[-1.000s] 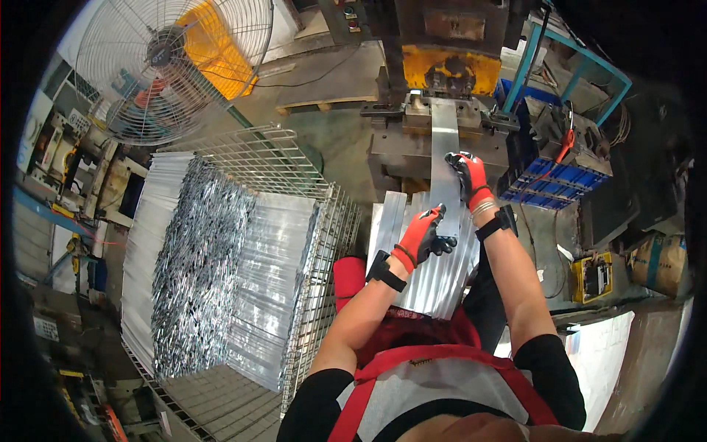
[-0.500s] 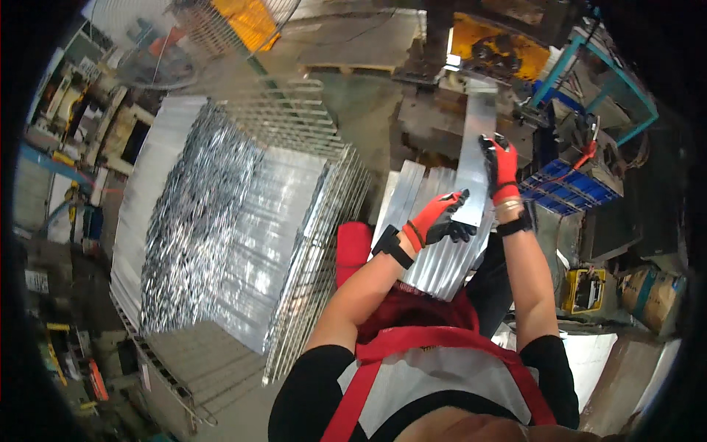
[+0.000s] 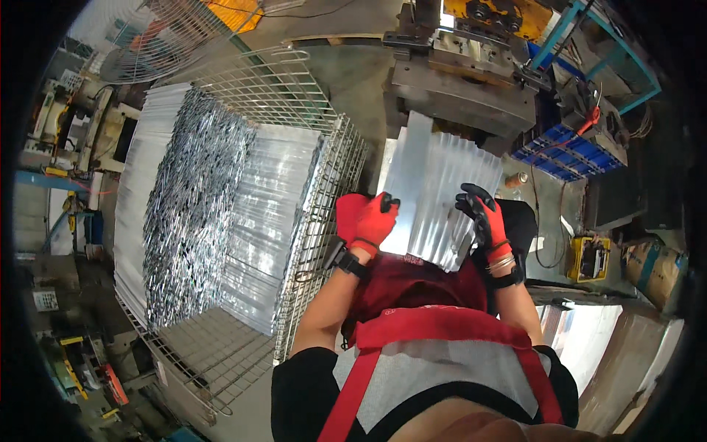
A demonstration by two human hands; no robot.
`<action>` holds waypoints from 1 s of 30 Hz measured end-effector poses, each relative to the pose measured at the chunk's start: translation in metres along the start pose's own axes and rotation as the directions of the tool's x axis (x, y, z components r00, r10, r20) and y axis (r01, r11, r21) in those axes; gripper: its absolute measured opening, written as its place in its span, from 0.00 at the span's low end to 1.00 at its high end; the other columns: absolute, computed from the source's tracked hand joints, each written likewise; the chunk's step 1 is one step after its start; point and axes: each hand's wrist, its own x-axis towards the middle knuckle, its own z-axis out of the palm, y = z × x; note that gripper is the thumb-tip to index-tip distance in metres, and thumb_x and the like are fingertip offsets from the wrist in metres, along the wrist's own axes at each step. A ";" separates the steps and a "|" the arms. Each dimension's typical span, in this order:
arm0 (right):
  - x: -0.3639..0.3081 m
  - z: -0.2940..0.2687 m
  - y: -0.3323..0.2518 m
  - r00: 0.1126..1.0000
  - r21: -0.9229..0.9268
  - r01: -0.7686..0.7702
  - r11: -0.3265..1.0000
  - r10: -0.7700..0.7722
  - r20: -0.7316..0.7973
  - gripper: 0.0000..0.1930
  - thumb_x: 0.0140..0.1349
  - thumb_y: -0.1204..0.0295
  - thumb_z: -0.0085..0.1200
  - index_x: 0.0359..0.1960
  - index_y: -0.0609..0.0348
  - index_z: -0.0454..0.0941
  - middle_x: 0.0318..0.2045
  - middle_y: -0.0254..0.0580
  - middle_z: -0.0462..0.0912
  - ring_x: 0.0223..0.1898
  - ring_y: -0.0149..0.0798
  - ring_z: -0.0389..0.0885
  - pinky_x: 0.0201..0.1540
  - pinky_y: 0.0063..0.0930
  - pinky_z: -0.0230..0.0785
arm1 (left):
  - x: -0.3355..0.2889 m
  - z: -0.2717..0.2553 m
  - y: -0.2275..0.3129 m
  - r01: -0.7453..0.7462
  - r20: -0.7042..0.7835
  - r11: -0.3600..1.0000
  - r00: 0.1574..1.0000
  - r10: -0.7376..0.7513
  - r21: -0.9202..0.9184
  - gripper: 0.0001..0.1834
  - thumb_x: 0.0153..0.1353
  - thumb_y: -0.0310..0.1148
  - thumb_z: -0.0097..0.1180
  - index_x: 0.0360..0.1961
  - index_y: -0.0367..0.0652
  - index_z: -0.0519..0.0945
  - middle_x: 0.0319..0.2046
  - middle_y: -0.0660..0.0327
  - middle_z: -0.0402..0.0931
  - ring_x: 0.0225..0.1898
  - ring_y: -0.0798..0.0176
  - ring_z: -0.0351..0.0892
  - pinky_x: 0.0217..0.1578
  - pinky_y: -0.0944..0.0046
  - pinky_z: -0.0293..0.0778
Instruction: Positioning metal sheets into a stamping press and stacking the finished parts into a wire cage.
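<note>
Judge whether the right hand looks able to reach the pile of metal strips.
Probably yes: the right hand is at the right side of the pile of metal strips, with nothing visible blocking it.

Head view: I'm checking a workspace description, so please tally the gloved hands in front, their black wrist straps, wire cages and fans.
Gloved hands: 2
Black wrist straps: 2
Wire cage: 1
Fan: 1
Total: 6
</note>
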 end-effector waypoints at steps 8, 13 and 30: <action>-0.019 -0.012 -0.001 0.997 -0.004 0.000 1.000 0.000 -0.072 0.18 0.61 0.64 0.50 0.47 0.66 0.71 0.36 0.44 0.79 0.37 0.35 0.78 0.44 0.31 0.71 | 0.014 0.008 -0.045 -0.126 -0.005 0.687 0.983 0.185 0.716 0.18 0.49 0.47 0.55 0.32 0.44 0.71 0.25 0.54 0.74 0.28 0.49 0.76 0.28 0.50 0.69; -0.025 -0.013 0.005 0.993 -0.058 -0.016 0.998 0.008 -0.121 0.17 0.61 0.65 0.49 0.46 0.66 0.72 0.36 0.44 0.79 0.37 0.36 0.78 0.43 0.30 0.71 | 0.005 0.018 0.002 -0.199 0.081 0.709 0.977 0.197 0.676 0.29 0.48 0.56 0.54 0.38 0.41 0.69 0.35 0.52 0.73 0.35 0.49 0.74 0.32 0.52 0.70; -0.021 0.001 0.005 0.998 -0.032 -0.029 0.999 0.026 -0.063 0.16 0.62 0.64 0.47 0.46 0.64 0.73 0.36 0.44 0.79 0.38 0.37 0.78 0.44 0.30 0.71 | -0.025 0.050 0.008 -0.322 0.162 0.801 0.947 0.278 0.505 0.29 0.50 0.40 0.52 0.50 0.32 0.65 0.29 0.50 0.76 0.29 0.49 0.77 0.29 0.53 0.72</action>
